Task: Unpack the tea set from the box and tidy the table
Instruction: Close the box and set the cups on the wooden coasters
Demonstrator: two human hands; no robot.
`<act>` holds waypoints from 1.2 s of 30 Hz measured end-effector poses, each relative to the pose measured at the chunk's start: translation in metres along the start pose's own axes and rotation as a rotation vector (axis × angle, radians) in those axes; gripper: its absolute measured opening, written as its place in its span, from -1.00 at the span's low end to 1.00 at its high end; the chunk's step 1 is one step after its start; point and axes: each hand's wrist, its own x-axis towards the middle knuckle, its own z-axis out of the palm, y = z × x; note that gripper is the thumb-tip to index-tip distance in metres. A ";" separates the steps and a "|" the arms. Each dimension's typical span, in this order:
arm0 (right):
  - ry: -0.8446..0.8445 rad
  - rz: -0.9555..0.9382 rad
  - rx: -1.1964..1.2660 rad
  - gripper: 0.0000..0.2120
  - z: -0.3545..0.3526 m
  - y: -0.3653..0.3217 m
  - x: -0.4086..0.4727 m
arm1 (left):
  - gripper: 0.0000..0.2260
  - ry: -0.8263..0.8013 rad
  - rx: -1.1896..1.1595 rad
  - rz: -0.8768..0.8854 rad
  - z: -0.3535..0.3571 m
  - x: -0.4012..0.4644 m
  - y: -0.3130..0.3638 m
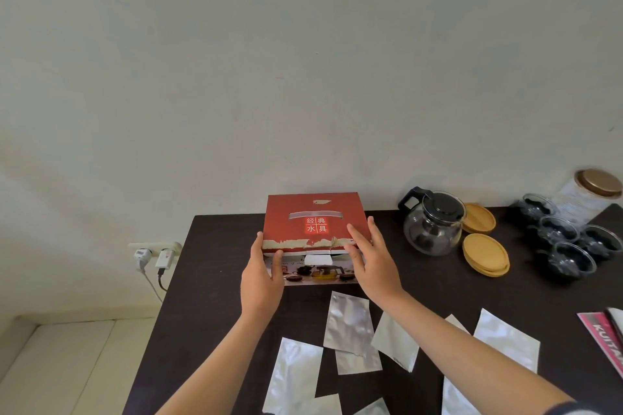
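A red tea set box [313, 222] with Chinese characters on its lid stands at the far middle of the dark table [209, 307]. The front edge of its lid is torn and lifted slightly. My left hand [261, 276] grips the lid's left front corner. My right hand [372, 261] rests flat on the lid's right front corner, fingers spread. A glass teapot [433, 224] with a black lid and handle stands to the right of the box. Several small glass cups [569, 248] sit further right.
Several silver foil pouches [349, 320] lie scattered on the near table. Two round wooden lids [485, 254] lie beside the teapot. A jar with a gold lid [596, 189] stands at the far right. A pink booklet [603, 337] lies at the right edge. Wall plugs [155, 258] hang left.
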 end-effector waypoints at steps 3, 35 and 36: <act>-0.001 0.002 -0.001 -0.34 -0.001 0.001 0.001 | -0.47 0.016 0.011 -0.012 0.001 0.001 0.003; -0.022 -0.188 -0.268 -0.57 0.021 -0.011 -0.010 | -0.59 0.044 0.026 0.011 0.014 0.005 -0.007; -0.008 -0.182 -0.267 -0.58 0.022 -0.012 -0.010 | -0.59 0.046 0.023 0.015 0.015 0.005 -0.007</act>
